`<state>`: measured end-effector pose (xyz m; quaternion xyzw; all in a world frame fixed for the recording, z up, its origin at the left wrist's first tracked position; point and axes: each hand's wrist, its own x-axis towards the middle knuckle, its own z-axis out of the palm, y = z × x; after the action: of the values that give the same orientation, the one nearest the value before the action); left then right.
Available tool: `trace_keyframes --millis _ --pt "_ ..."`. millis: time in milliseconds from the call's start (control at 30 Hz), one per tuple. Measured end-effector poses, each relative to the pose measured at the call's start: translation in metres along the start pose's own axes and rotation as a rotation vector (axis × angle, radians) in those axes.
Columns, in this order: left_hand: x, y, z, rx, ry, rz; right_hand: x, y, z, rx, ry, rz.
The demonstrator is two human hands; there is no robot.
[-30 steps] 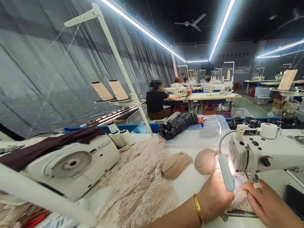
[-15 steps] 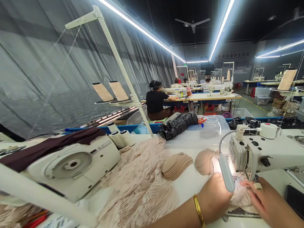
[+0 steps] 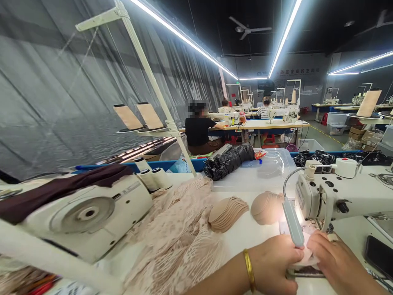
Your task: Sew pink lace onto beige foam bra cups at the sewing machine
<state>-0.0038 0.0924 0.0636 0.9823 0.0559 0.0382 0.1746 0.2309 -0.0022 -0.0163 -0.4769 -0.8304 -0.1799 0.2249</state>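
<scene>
My left hand (image 3: pixel 276 262), with a gold bangle at the wrist, is closed on the near-left edge of a pale beige fabric piece (image 3: pixel 308 254). My right hand (image 3: pixel 334 256), a light band round one finger, has its bent fingers closed on the right side of the same piece. The fabric lies in front of and below the head of a white sewing machine (image 3: pixel 313 200). A lit grey lamp (image 3: pixel 293 223) on a bendy neck covers part of the fabric and the needle area. Beige cup pads (image 3: pixel 267 208) lie just beyond my left hand.
A fanned stack of beige pads (image 3: pixel 229 214) lies beside a heap of beige lace (image 3: pixel 184 233). Behind are a clear plastic lid (image 3: pixel 260 176) and a black plastic-wrapped bundle (image 3: pixel 230 162). Another machine (image 3: pixel 92 217) stands left; a phone (image 3: pixel 380 256) lies right. Other people sit farther off.
My left hand has turned over and come lower and nearer, to the fabric's near edge. My right hand has shifted slightly left, its fingers now more bent over the fabric.
</scene>
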Motion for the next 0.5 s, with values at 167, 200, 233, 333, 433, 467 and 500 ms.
trace_keyframes --millis 167,200,233,333,433,467,500 --pt "-0.004 0.002 0.011 0.271 0.075 -0.080 -0.012 0.021 0.007 -0.025 -0.099 0.026" --pt "-0.003 0.002 0.013 0.282 0.094 -0.075 -0.013 0.024 0.005 -0.032 -0.112 0.027" --pt "-0.002 0.002 0.014 0.284 0.106 -0.069 -0.014 0.026 0.003 -0.045 -0.121 0.027" --pt "0.000 -0.001 0.012 0.280 0.122 -0.069 -0.014 0.025 -0.004 -0.053 -0.155 -0.007" --pt "-0.001 -0.006 0.006 0.282 0.122 -0.111 -0.011 0.019 -0.004 0.030 -0.166 -0.007" --pt "-0.002 -0.008 0.004 0.289 0.119 -0.123 -0.011 0.017 -0.003 0.052 -0.156 0.033" --pt "-0.002 -0.009 0.004 0.297 0.117 -0.126 -0.011 0.016 0.000 0.064 -0.145 0.083"
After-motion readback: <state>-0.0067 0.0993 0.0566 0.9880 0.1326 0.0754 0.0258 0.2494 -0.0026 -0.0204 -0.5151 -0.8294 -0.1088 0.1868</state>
